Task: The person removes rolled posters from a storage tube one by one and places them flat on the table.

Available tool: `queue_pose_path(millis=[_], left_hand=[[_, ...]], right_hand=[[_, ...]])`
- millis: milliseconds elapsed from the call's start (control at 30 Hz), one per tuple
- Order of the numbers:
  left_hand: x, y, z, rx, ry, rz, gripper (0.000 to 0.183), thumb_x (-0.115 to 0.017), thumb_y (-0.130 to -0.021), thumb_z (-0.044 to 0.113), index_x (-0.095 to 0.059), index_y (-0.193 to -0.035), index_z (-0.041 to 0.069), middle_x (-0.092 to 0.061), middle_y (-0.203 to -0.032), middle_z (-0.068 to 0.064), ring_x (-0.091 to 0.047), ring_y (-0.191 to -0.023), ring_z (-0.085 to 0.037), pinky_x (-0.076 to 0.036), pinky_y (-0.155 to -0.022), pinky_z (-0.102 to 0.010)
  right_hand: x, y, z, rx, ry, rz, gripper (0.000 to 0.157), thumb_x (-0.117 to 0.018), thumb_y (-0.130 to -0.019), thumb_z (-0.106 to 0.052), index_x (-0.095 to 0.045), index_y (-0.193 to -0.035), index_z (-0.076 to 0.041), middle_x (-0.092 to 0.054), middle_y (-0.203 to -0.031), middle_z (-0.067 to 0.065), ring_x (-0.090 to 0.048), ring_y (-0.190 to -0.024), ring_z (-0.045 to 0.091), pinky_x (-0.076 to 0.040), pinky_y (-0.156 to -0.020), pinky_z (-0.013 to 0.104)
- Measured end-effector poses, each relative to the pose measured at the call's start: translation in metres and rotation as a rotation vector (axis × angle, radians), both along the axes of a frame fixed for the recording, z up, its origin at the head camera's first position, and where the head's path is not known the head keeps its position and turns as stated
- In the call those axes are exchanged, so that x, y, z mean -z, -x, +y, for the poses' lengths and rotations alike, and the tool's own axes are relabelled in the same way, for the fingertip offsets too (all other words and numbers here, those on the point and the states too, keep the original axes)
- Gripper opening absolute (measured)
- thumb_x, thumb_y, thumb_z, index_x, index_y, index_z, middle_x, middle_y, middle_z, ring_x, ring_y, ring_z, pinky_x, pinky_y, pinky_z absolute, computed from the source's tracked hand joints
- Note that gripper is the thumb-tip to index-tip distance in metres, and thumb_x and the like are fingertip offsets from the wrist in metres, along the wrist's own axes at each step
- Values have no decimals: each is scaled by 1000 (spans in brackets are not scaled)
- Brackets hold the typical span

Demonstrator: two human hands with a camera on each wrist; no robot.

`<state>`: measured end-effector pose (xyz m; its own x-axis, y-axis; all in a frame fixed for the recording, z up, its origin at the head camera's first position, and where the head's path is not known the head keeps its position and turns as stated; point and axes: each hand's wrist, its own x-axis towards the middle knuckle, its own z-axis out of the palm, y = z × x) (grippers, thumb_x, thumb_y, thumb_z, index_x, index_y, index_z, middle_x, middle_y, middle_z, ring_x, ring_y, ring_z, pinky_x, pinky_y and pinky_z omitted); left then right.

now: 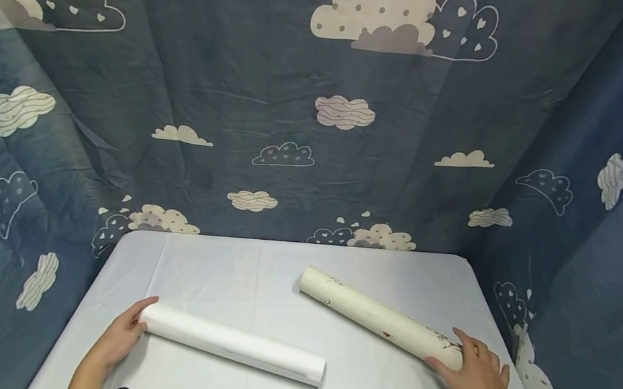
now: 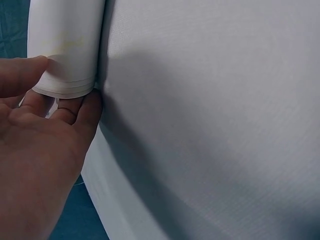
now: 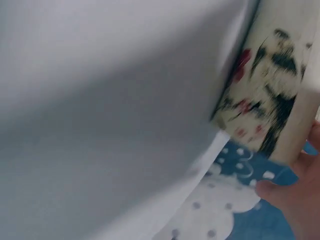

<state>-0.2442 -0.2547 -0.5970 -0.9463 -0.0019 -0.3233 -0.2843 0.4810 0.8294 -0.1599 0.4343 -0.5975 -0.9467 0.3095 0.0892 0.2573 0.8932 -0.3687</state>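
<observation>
A plain white roll [image 1: 233, 342] lies slanting across the front left of the table. At its left end my left hand [image 1: 119, 335] grips it, the thumb [image 2: 35, 70] pressed on the outside and the other fingers at the end rim. On the right side lies a cream roll [image 1: 375, 313] printed with dark branches and small red marks. My right hand [image 1: 480, 381] straddles its near right end, fingers spread. In the right wrist view the thumb [image 3: 270, 192] stands apart from this patterned roll [image 3: 272, 80], while fingertips overlap its end rim.
Both rolls rest on a table with a white cloth [image 1: 273, 284]. Dark blue curtains [image 1: 233, 73] with cloud prints hang behind the table and along both sides. The table's right edge runs close beside the right hand.
</observation>
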Motion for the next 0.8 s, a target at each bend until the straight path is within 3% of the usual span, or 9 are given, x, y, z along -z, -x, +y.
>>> queue_pose_path(millis=[200, 367, 600, 800], left_hand=[[-2, 1, 1, 8, 7, 3, 61, -43, -106, -3, -34, -165, 9, -23, -173, -28, -17, -162, -48, -16, -130, -64], [-2, 0, 0, 1, -3, -18, 62, -43, -106, -2, -33, -166, 11, -23, -173, -27, -17, -162, -48, -15, -130, -65], [0, 0, -3, 8, -9, -10, 63, -41, -106, -4, -33, -166, 11, -22, -174, -28, -16, -162, -48, -15, -130, -64], [-1, 1, 0, 14, 0, -22, 64, -42, -105, -4, -31, -166, 11, -24, -173, -27, -18, -162, -49, -16, -129, -65]], right_hand=[[9, -3, 12, 56, 85, -29, 113, -81, -76, -75, -40, -160, -12, -39, -154, 37, -37, -135, 64, -30, -105, 82], [17, -2, 17, 59, 179, -69, 112, -88, -78, -61, -35, -162, -11, -30, -157, 38, -36, -136, 63, -40, -100, 80], [22, 2, 20, 27, 225, -2, 94, -93, -78, -38, -46, -153, -5, -37, -149, 36, -40, -132, 61, -39, -102, 78], [26, -1, 19, 56, 256, 26, 93, -95, -75, -29, -47, -150, -1, -37, -148, 38, -38, -134, 63, -36, -104, 78]])
